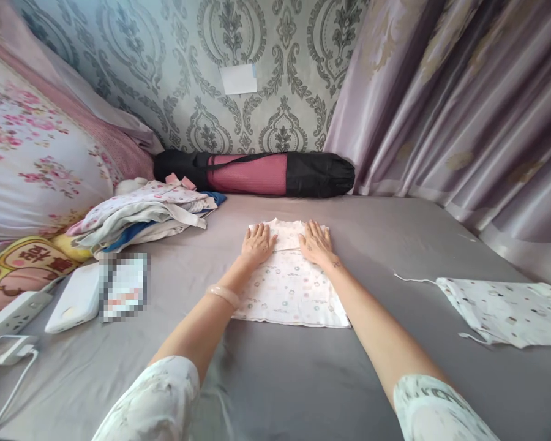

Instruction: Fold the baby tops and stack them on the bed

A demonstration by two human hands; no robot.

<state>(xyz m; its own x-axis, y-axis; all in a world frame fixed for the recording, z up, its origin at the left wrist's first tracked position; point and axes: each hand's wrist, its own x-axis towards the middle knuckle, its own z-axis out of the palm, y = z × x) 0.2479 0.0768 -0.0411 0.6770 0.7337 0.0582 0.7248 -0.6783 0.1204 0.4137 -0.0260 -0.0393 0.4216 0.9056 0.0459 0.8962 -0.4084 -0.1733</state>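
Note:
A small white garment with a pastel print [290, 288] lies folded flat on the grey bed sheet [303, 380] in front of me. My left hand [258, 241] rests flat on its far left part, fingers stretched out. My right hand [316, 241] lies flat on its far right part, fingers spread. Both palms press on the cloth and hold nothing. A pale bangle [223, 295] sits on my left wrist.
A pile of folded clothes [144, 211] lies at the left. A second printed cloth [505, 312] is at the right. A rolled pink mat in a black bag [257, 173] lies against the wall. A white power bank [76, 298], power strip [11, 315], floral pillow [32, 153] and curtain [463, 104] surround the bed.

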